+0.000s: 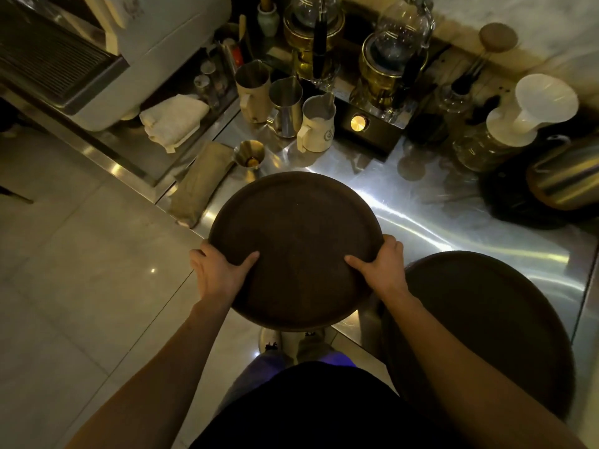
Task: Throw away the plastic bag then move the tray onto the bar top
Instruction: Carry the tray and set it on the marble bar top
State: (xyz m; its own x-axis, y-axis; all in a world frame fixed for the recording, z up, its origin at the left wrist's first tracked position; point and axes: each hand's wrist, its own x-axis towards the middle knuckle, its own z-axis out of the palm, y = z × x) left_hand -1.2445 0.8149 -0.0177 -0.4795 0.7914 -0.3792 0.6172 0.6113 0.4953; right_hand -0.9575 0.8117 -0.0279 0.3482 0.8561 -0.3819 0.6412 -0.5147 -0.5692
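A round dark brown tray (298, 222) is held out in front of me, half over the steel counter (437, 215) and half over the floor. My left hand (220, 270) grips its near left rim, thumb on top. My right hand (382, 267) grips the near right rim the same way. The tray's surface carries nothing. No plastic bag is in view.
A second round dark tray (492, 325) lies on the counter's near right corner. Behind stand metal and cream pitchers (285, 105), a brass jigger (249, 157), folded cloths (175, 119), siphon brewers (385, 66), a gold kettle (567, 176) and an espresso machine (97, 53). A pale marble ledge (534, 14) runs along the back right. Tiled floor (81, 254) lies left.
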